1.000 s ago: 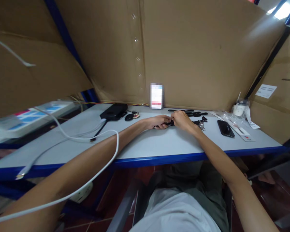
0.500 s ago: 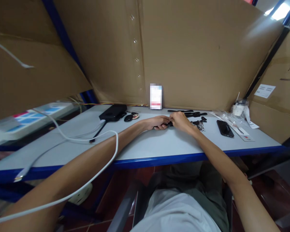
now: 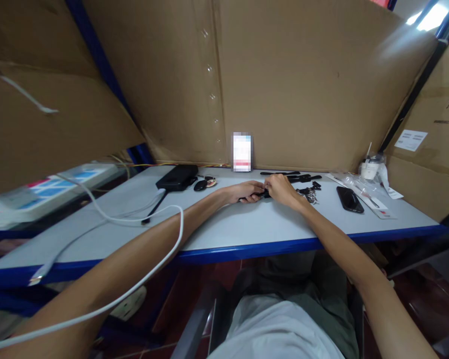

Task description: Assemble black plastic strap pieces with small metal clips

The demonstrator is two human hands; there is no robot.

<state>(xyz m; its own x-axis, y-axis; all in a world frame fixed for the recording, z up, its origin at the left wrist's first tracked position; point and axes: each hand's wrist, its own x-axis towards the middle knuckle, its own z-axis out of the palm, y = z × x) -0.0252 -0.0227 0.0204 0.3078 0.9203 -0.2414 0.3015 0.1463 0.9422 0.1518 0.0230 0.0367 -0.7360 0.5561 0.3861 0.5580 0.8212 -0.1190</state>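
Note:
Over the middle of the table my left hand (image 3: 247,191) is closed round a slim black piece (image 3: 264,194), whose dark end pokes out below the fingers. Pressed up against it, my right hand (image 3: 280,188) has its fingertips pinched at the same piece; what exactly they grip is hidden. Just right of my right hand lies a small heap of shiny metal bits and black parts (image 3: 310,194). Behind it are several flat black strips (image 3: 307,178).
A lit phone (image 3: 241,152) leans on the cardboard wall. Left stand a black box-shaped device (image 3: 177,177) and a black oval item (image 3: 200,186). A white cable (image 3: 181,224) crosses my left arm. Right lie a dark phone (image 3: 349,199), plastic bags (image 3: 355,185) and a white cup (image 3: 368,170).
Both hands stay joined at the black piece, with only slight finger movement. The whole view has shifted a little.

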